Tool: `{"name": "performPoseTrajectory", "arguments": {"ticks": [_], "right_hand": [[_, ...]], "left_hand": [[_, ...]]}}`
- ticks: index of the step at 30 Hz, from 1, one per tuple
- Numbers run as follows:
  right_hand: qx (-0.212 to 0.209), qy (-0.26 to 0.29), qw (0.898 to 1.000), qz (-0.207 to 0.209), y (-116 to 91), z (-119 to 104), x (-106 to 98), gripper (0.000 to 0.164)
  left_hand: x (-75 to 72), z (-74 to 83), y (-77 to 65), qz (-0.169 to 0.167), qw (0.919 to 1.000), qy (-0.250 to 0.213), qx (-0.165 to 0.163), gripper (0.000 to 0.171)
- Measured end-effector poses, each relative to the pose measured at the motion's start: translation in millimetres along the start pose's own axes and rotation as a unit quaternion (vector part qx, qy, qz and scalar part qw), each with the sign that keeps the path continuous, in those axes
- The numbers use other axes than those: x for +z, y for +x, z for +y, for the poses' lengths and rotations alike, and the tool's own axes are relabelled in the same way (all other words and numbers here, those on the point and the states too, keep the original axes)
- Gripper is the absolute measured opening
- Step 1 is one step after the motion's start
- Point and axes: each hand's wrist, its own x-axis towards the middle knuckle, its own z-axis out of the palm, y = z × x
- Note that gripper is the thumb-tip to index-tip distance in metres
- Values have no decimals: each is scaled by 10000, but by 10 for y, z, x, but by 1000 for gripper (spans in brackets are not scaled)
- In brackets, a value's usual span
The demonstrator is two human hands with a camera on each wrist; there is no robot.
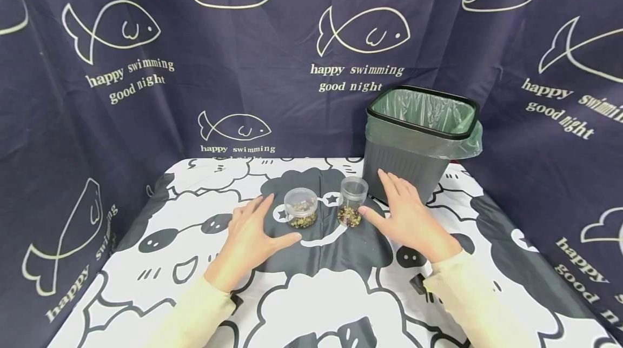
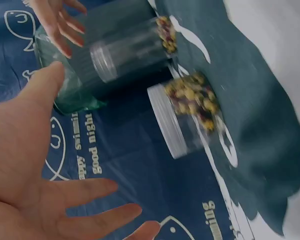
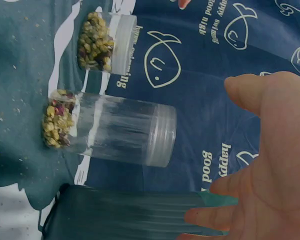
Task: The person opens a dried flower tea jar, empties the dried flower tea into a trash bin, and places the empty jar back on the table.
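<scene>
Two clear lidded jars stand on the patterned tablecloth. The short, wide jar [image 1: 301, 213] holds dried yellow-green and dark red bits, which look like flower buds. Beside it, the tall narrow jar [image 1: 352, 199] has a layer of similar dried pieces [image 3: 58, 122] at its bottom. My left hand [image 1: 250, 240] is just left of the short jar, thumb and fingers spread apart. On the other side, my right hand [image 1: 406, 218] hovers near the tall jar with its fingers extended and its thumb close to the jar's side. Neither hand grips anything.
A dark grey bin [image 1: 396, 167] lined with a green plastic bag [image 1: 413, 107] stands behind and right of the tall jar. Dark blue fish-print curtains [image 1: 272, 78] enclose the back and sides. Small crumbs [image 3: 20, 90] lie on the cloth in the right wrist view.
</scene>
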Motion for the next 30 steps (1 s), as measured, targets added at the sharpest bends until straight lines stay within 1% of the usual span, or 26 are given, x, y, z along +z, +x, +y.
{"name": "performPoseTrajectory", "arguments": {"ticks": [2,5,9,13,14,18,24,28,30], "right_hand": [[-25,55,10000,22,29,6,-20,99],[-87,169,9998,75,71,11,-50,98],[-163,297,9994,86,122,20,-76,95],[-194,342,9992,117,153,36,-99,93],[-199,337,9991,134,159,42,-104,93],[-145,305,9993,147,173,77,-127,92],[-36,377,9993,42,183,107,-172,91],[-1,451,9990,32,167,111,-184,89],[35,485,9988,39,156,117,-186,88]], "left_hand": [[25,44,29,48,9998,-138,129,110],[66,93,66,36,9994,-226,247,108],[119,149,100,-36,9992,-318,231,106],[188,192,137,-38,9987,-473,208,101],[211,203,149,-43,9984,-531,181,99],[333,237,186,-56,9971,-708,269,90],[505,362,251,-35,9935,-978,583,77],[588,462,315,-64,9909,-1106,763,74],[624,498,359,-144,9909,-1073,796,75]]}}
